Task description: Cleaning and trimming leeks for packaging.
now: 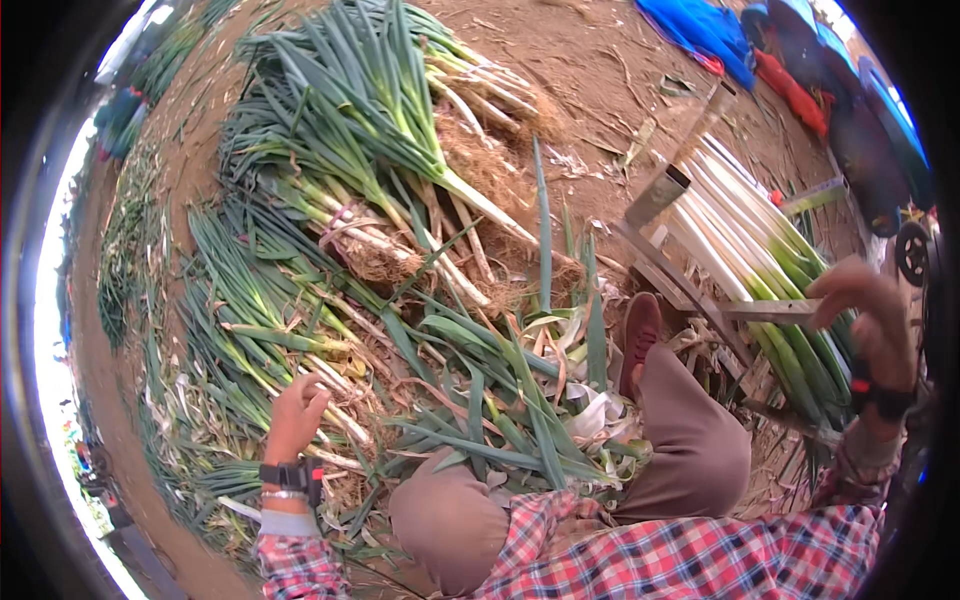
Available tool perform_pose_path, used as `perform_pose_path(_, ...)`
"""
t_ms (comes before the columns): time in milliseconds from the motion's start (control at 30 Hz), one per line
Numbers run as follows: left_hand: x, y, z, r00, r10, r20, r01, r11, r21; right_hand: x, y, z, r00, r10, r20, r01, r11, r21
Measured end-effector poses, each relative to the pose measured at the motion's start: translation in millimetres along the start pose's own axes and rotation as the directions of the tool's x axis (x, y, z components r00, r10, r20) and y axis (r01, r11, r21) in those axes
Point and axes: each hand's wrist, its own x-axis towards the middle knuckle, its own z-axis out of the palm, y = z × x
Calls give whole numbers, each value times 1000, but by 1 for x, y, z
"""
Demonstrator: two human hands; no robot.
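My left hand [297, 412] is low over a heap of untrimmed long green onions [290, 340], close to their pale root ends. Its fingers are loosely bent and apart, with no stalk visible in them. At the right, my right hand [868, 305] is blurred by motion, its fingers curved and apart above a metal rack [765, 311]. Cleaned long green onions [715, 225] lie side by side in that rack, white ends away from me and green ends near. No onion shows in the right hand.
Large bundles of long green onions [340, 110] with soil on their roots lie ahead on the brown ground [590, 60]. Stripped leaves [530, 400] are strewn about my knees and shoe [642, 335]. Blue cloth [705, 35] and a red item [792, 95] lie at the far right.
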Motion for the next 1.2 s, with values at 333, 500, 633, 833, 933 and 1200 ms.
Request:
perform_pose_path(333, 78, -41, 59, 983, 18, 180, 59, 909, -414, 285, 190, 240, 981, 123, 150, -135, 988, 76)
perform_pose_path(500, 77, -81, 94, 999, -22, 26, 30, 934, -357, 327, 244, 341, 989, 122, -87, -139, 963, -229)
perform_pose_path(633, 103, -82, 98, 999, -43, -8, 33, 866, -499, 332, 234, 371, 925, 379, -16, -358, 861, -360)
perform_pose_path(833, 145, -54, 97, 998, 36, 49, 13, 653, -757, 341, 107, 375, 987, 132, -87, -128, 991, 50)
perform_pose_path(933, 140, -9, 115, 984, 176, 25, -66, 492, -868, 347, 41, 394, 993, 29, -113, 7, 950, 311)
perform_pose_path(1200, 102, -54, 121, 999, 10, 52, 53, -119, -992, 375, -51, 467, 869, -439, 229, 377, 886, 269)
